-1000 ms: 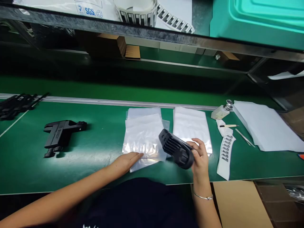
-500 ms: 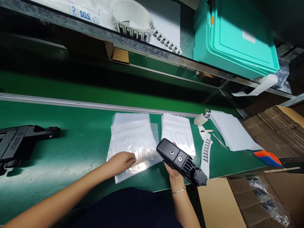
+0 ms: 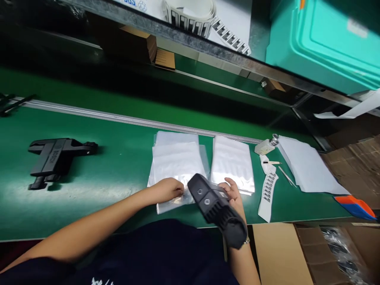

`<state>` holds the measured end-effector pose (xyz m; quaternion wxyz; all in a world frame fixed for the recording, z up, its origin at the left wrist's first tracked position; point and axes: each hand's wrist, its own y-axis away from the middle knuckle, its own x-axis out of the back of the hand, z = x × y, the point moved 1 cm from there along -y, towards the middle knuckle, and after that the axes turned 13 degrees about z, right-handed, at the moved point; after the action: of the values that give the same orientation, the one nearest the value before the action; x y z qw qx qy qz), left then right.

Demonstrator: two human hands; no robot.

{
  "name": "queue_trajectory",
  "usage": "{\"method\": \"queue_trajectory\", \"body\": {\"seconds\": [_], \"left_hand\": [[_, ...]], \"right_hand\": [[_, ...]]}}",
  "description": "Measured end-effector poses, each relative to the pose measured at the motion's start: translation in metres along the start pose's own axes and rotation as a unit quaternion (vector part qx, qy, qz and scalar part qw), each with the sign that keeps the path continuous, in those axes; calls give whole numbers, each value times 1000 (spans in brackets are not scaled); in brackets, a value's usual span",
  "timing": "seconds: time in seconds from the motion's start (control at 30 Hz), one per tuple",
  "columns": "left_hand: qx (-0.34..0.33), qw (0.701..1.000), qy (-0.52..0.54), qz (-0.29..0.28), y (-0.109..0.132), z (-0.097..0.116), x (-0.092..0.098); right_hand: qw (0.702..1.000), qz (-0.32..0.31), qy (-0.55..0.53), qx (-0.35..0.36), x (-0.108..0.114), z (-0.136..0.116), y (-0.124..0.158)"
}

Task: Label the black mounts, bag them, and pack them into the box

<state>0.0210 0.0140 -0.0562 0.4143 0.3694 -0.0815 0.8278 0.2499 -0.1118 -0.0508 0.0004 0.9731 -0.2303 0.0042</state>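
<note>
A black plastic part (image 3: 208, 200), with two round metal fittings and a ribbed, rounded end, is held tilted in my right hand (image 3: 235, 194). The palm and fingers are behind and beside it, so the grip is partly hidden. My left hand (image 3: 169, 189) is closed, thumb against fingers, at the lower part of a stack of clear plastic bags (image 3: 175, 158); it pinches a bag there. Just right of that stack lies a second stack of clear bags (image 3: 231, 162). Far to the left on the green bench rests a black bracket (image 3: 55, 158) with lettering on its side.
A small bottle (image 3: 265, 146), tweezers (image 3: 287, 176), a label strip (image 3: 268, 194) and white sheets (image 3: 311, 166) lie on the right. Overhead, a shelf edge (image 3: 184, 37) carries a label roll (image 3: 190, 21) and a teal bin (image 3: 323, 43). Open cartons (image 3: 280, 249) stand lower right.
The view has shifted left, showing more of the bracket. The black part has turned steeper, its ribbed end swinging down towards me, and my right hand's fingers now show beside it.
</note>
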Motion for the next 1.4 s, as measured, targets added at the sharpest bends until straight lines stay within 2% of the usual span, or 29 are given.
{"method": "queue_trajectory", "body": {"seconds": [0.07,0.13,0.23,0.3,0.37,0.43,0.5,0.6,0.73,0.83,1.0,1.13,1.3,1.4], "left_hand": [[11,1000,-2,6,-3,3,6],[44,997,-39,57,-1,10,12],[45,980,-119,152,8,24,15],[14,976,-142,166,14,31,13],[14,981,-124,149,13,31,12],[44,988,-96,117,7,24,11],[70,991,-82,80,-3,15,7],[71,993,-84,51,-16,10,-3],[47,995,-73,46,-21,18,-16],[43,996,-63,52,-16,19,-13],[55,992,-77,82,1,19,2],[46,985,-120,119,3,29,5],[36,988,-128,82,-8,26,-13],[38,993,-91,58,-12,22,-23]], "right_hand": [[998,-56,-3,-13,3,-5,5],[996,-74,54,-20,4,-5,9],[982,-35,185,2,2,0,16],[969,-2,245,25,3,2,21],[958,14,282,43,9,2,25],[955,18,291,51,23,-1,27],[963,17,263,56,39,-6,28],[984,-8,168,56,54,-12,27],[994,-59,94,21,41,-9,24],[992,-25,121,4,30,3,20],[978,59,197,23,30,13,18],[968,34,245,30,31,2,20],[988,21,149,41,48,-8,23],[997,-4,68,33,46,-5,22]]}}
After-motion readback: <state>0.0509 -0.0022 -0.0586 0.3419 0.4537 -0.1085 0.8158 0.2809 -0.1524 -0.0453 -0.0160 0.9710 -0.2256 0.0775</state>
